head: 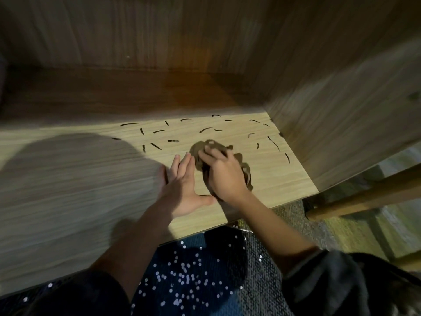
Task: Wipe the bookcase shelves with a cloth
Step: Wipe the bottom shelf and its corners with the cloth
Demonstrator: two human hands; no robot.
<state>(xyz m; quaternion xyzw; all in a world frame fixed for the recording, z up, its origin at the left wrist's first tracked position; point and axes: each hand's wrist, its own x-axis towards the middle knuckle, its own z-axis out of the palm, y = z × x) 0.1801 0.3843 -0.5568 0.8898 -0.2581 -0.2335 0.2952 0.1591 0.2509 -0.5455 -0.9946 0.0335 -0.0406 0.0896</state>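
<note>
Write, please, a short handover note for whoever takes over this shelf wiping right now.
Left hand: open, flat on the shelf, beside the cloth.
Right hand: grips the bunched cloth and presses it on the shelf, near the side panel.
Done: wiping is under way; how much is clean cannot be told.
Left: dark bits lie scattered beyond the cloth, toward the back; those probably come next.

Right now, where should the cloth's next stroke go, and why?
Probably push the cloth toward the back: the right hand grips it, the left hand rests flat beside it, and dark curved bits lie scattered beyond it on the shelf.
</note>
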